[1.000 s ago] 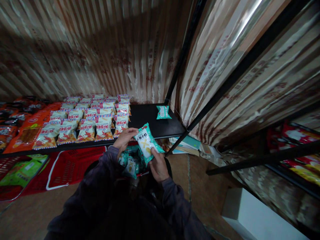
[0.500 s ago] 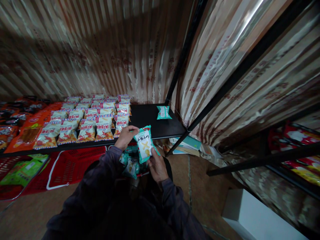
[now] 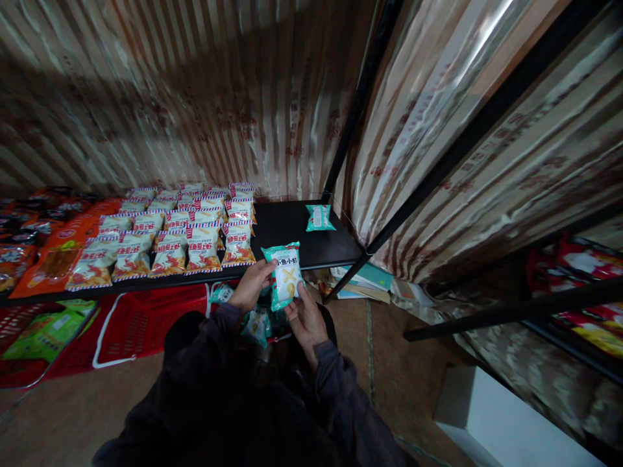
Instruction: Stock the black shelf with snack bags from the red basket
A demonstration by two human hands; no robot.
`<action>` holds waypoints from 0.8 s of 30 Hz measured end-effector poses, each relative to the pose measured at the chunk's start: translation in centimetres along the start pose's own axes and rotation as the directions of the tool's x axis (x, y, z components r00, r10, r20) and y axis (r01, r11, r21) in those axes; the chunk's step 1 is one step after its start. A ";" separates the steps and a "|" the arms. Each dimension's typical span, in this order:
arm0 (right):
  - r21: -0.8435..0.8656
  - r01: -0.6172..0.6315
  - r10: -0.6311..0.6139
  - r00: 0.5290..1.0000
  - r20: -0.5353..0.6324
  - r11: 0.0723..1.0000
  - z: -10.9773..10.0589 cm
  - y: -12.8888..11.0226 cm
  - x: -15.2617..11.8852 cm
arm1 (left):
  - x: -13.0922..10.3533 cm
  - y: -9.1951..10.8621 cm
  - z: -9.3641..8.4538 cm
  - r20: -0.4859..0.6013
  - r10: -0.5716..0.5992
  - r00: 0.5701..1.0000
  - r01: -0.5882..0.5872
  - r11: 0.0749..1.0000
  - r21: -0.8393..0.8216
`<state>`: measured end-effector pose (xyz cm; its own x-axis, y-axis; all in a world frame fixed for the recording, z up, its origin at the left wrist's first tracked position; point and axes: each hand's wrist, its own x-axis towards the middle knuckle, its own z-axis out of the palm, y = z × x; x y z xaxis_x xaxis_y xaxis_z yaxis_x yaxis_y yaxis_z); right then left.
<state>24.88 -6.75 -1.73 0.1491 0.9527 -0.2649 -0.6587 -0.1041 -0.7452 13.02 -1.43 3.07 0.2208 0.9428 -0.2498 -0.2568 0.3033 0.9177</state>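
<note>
Between my two hands is a teal and white snack bag [image 3: 286,277], its printed front facing up. My left hand [image 3: 253,285] pinches its left edge, and my right hand [image 3: 306,319] grips the lower right side with the thumb on the front. Below them, more teal snack bags [image 3: 257,324] lie in a container between my legs, partly hidden by my hands. Another teal bag [image 3: 320,218] lies on the right part of the black shelf [image 3: 287,227]. Rows of white and red snack bags [image 3: 203,248] stand to the left on that shelf.
Orange packets [image 3: 53,259] fill the shelf's far left. Red baskets [image 3: 146,324] sit under it, one with green packets [image 3: 43,331]. Black metal posts [image 3: 418,201] slant on the right. A white box [image 3: 506,415] stands on the floor at lower right. Pleated curtains hang behind.
My left hand has moved from the bag's top corner down to its left side. The bag is turned more upright and shifted slightly right. My right hand still holds it.
</note>
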 end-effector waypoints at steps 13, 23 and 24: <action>0.063 -0.055 0.056 0.998 -0.014 0.996 0.0 0.1 -0.1 | 0.1 -0.3 1.0 -0.069 0.060 0.996 -0.061 0.998 -0.010; 0.059 -0.068 0.070 0.997 -0.023 0.996 0.0 -0.1 -0.4 | 0.5 -1.0 1.2 -0.167 0.144 0.975 -0.146 0.989 0.002; 0.028 -0.053 0.054 0.998 -0.022 0.998 -0.2 -0.2 -0.3 | 0.4 -0.9 1.1 -0.167 0.142 0.976 -0.146 0.989 -0.011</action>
<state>25.07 -7.09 -1.59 0.1297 0.9392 -0.3178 -0.6863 -0.1463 -0.7124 14.42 -1.47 2.48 0.0220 0.9861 -0.1648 -0.2964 0.1639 0.9409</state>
